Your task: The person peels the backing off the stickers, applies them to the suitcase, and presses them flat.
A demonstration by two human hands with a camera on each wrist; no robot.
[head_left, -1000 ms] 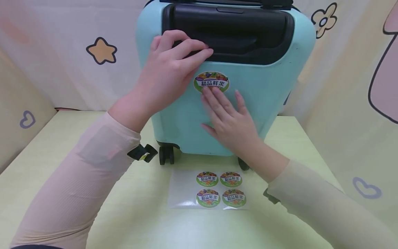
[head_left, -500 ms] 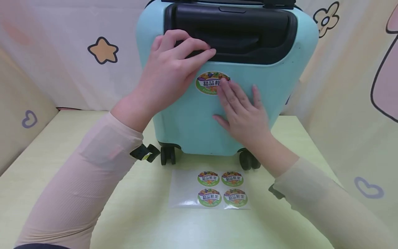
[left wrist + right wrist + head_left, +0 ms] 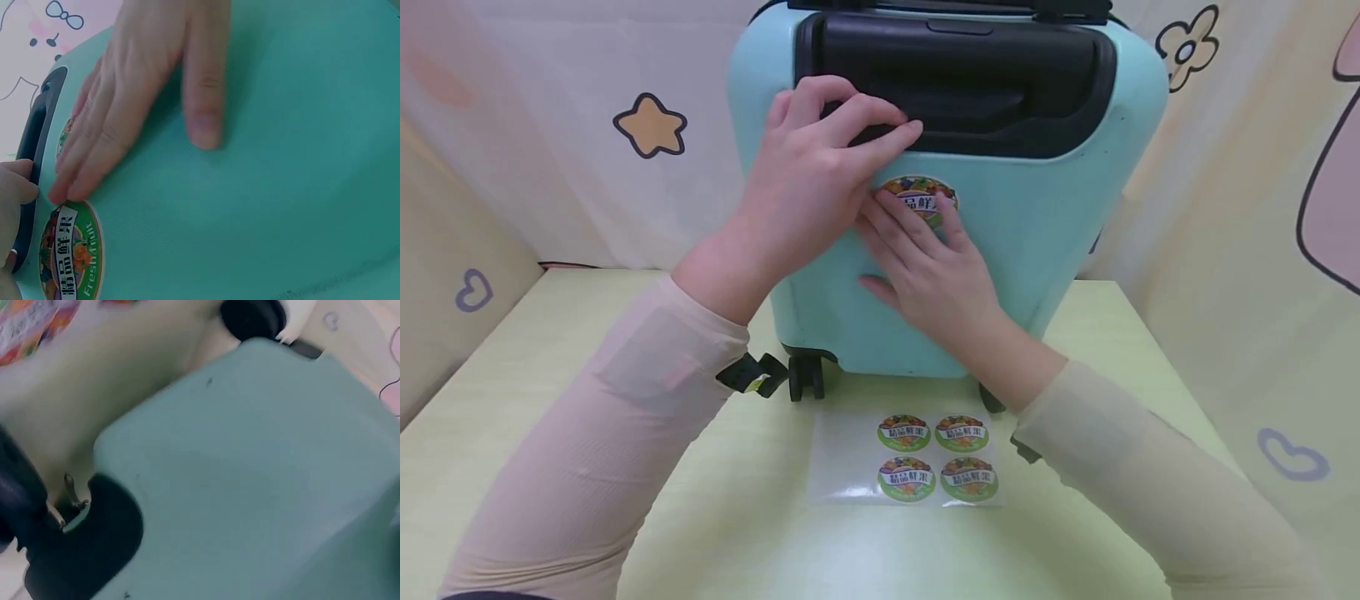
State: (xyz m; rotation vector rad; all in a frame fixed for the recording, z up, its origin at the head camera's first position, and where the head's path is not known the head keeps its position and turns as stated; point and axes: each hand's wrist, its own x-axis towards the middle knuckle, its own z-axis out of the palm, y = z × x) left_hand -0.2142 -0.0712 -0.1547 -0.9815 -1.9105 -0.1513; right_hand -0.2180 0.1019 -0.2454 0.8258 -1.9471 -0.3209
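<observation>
A turquoise suitcase stands upright on its wheels. At its black recessed handle panel, my left hand grips the lower edge with bent fingers. My right hand lies against the shell with straight fingers, partly covering an oval fruit sticker below the panel. In the left wrist view, another oval sticker shows on the shell beside the right fingertips; the left hand hides it in the head view. The right wrist view shows the lower shell, without the right hand clearly visible.
A clear sticker sheet with several oval stickers lies on the pale table in front of the suitcase. Black wheels stand just behind it. Printed fabric walls enclose the back and sides.
My right hand slid right across the sticker, then back left, with fingertips now near the left hand. My left hand stays on the handle panel.
</observation>
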